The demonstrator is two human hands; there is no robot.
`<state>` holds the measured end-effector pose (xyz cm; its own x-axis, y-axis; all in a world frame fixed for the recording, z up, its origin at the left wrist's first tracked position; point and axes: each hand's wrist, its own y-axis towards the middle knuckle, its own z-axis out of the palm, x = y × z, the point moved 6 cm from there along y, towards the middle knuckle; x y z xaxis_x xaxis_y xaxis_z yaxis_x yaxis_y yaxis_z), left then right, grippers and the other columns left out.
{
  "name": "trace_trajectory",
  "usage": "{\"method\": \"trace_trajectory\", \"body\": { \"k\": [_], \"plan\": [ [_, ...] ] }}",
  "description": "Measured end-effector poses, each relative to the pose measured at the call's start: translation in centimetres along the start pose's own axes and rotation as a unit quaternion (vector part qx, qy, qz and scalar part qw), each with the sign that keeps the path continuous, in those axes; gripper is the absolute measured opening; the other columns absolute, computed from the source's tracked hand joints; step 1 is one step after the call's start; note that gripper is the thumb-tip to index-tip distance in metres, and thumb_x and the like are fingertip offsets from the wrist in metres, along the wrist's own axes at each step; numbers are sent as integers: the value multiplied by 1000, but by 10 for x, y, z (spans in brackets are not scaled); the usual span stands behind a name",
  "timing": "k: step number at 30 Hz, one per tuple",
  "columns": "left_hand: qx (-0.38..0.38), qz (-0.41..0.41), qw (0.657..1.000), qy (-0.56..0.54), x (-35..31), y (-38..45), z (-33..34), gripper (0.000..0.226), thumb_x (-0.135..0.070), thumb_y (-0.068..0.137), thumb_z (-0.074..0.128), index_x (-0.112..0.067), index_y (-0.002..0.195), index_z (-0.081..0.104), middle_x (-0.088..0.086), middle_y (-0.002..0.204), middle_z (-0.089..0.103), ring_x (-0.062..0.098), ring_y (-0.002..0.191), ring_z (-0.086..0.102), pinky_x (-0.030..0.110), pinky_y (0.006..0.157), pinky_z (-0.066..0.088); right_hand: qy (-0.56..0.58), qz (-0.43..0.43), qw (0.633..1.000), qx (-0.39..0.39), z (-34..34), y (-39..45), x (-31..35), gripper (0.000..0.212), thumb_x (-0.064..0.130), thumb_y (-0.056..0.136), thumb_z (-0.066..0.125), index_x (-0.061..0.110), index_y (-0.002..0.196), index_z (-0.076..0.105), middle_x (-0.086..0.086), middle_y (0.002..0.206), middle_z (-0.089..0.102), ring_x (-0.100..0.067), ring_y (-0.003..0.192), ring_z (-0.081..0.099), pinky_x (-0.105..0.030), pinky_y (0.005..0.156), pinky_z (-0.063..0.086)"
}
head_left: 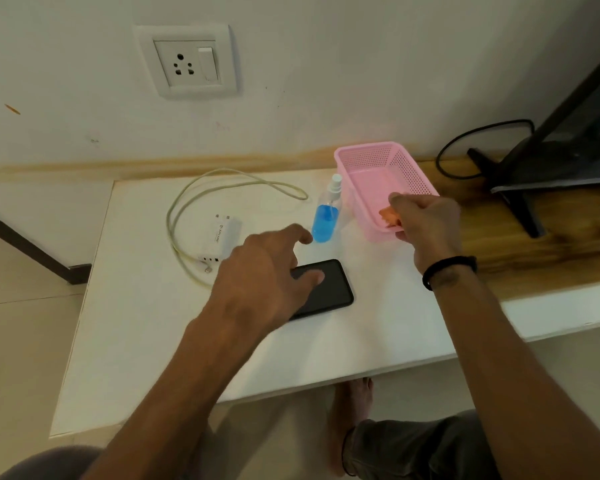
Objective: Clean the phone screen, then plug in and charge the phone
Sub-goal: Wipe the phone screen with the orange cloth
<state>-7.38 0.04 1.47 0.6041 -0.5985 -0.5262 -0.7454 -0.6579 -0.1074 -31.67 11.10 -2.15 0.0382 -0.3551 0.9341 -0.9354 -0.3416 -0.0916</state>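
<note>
The right hand (426, 226) is curled at the near edge of the pink basket (378, 168), and its fingers pinch a small orange thing (388, 216), most likely a cleaning cloth, though only a little piece of it shows between the fingers. The left hand (267, 268) is spread and relaxed above the phone (329, 289); its fingers are a bit bent and hold nothing, and I cannot tell if the fingertips really touch the glass or only hover over it. The phone lies flat, screen up, near the middle of the white table (136, 323), partly covered by the left hand. Its screen is dark and switched off, with a black frame and rounded corners; smudges are not possible to see from here. Just behind the phone stands the spray bottle (326, 216), upright, with blue liquid filling about the lower half and a white nozzle on top. To the left of it lies the white charger (222, 233) with its pins pointing away, and its pale cable (201, 188) makes a loose loop on the table, the free end lying near the phone but not connected. The wall socket (186, 60) above has nothing in it. In my judgement the task is at its very beginning: the cloth is only being taken, the bottle seems untouched, and wiping the screen, plugging the charger into the socket and joining the cable to the phone all remain to be done.
</note>
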Motion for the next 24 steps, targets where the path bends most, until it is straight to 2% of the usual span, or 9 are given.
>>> {"method": "trace_trajectory", "body": {
  "k": [2,6,11,13,15,17,20,22,24],
  "plan": [
    [18,1,1000,-2,0,-6,7,52,-58,86,69,-44,132,51,-15,107,66,8,89,65,35,82,60,-8,-9,1000,-4,7,1,1,11,24,87,77,14,89,74,10,90,69,-25,102,68,-49,93,59],
    [9,5,1000,11,-2,1,8,51,-57,88,67,-43,134,50,-15,112,66,9,92,64,30,80,57,-39,-17,999,-18,15,5,4,30,32,86,77,11,108,71,0,113,68,-25,103,67,-47,90,61],
    [-14,3,1000,12,-1,12,7,45,-55,90,65,-42,131,52,-16,110,66,8,94,63,29,77,54,38,-7,998,-57,3,-7,19,24,30,89,76,15,108,74,-1,118,73,-23,106,70,-39,87,63],
    [-27,7,999,-36,-1,15,11,36,-50,93,63,-40,127,56,-15,105,68,9,92,65,32,81,58,87,-11,994,-65,-6,-22,32,19,31,89,75,19,104,75,1,111,76,-18,102,73,-37,84,63],
    [-44,-8,987,-156,-3,17,13,27,-43,97,61,-37,123,61,-13,101,69,8,88,68,33,82,60,140,-8,990,-33,-7,-44,40,17,31,89,76,19,102,75,4,110,77,-15,102,73,-37,84,63],
    [2,-94,931,-353,-2,14,21,28,-43,99,57,-34,126,61,-7,112,68,14,98,68,34,87,60,193,13,981,25,0,-70,40,13,27,89,76,18,98,74,4,113,75,-18,104,73,-38,84,63],
    [122,-232,768,-585,-9,1,41,39,-48,101,54,-24,131,58,5,126,65,25,115,64,43,101,54,240,52,964,105,15,-94,25,16,16,91,73,6,103,72,-9,113,75,-27,105,73,-41,86,61],
    [140,-251,736,-613,-5,0,48,42,-51,100,55,-18,125,64,11,119,73,28,113,68,44,100,54,276,104,944,149,28,-101,13,25,7,92,69,-4,114,67,-18,115,74,-32,107,72,-44,90,59],
    [127,-235,742,-615,0,3,48,39,-46,99,58,-15,120,69,12,109,77,27,105,73,40,95,56,302,157,921,188,40,-103,5,22,1,94,60,-6,113,67,-21,113,72,-35,105,69,-48,97,54]
  ]
}}
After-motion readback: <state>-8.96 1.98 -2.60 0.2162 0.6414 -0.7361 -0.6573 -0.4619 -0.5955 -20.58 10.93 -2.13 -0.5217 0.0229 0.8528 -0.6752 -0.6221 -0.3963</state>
